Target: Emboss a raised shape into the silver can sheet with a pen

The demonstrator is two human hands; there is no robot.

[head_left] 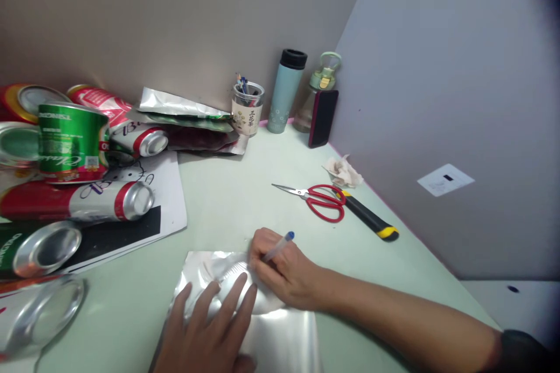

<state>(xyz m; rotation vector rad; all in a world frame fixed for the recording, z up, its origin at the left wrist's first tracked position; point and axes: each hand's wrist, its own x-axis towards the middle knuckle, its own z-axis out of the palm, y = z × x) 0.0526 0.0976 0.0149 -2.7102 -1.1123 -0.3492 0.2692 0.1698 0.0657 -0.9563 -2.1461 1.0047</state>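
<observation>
A silvery metal sheet [286, 335] lies on the pale green table at the front, with faint lines marked near its upper edge. My left hand [210, 326] rests flat on its left part, fingers spread. Clear-barrelled with a blue end cap, a pen [279, 246] is gripped in my right hand [284, 271], which leans on the sheet's upper right. The pen's tip is hidden behind my fingers. Beyond my right hand lie red-handled scissors [324, 201], closed, and a black and yellow utility knife [370, 215] partly under their handles.
Several drink cans [105, 201] crowd the left side, some on printed paper sheets [175, 210]. Foil pouches [188, 119], a pen cup [247, 111], a blue tumbler [286, 93], a green-lidded bottle [324, 73] and a phone [324, 119] stand along the back. Crumpled tissue [343, 172] lies by the right wall.
</observation>
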